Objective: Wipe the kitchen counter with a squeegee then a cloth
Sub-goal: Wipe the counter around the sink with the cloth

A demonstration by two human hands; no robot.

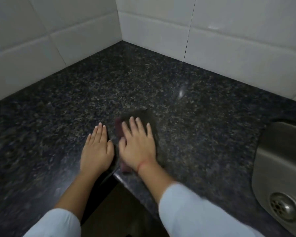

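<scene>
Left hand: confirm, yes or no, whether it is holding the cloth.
No: the left hand lies flat on the bare counter; the cloth lies under the right hand.

Pretty dim and grainy overall. The white tiles (pixel 237 48) catch most of the light, with one small glare streak on the counter (pixel 181 93) toward its right edge. Right hand (pixel 138 147) is motion-blurred, and wide-angle warp bends the edges.
</scene>
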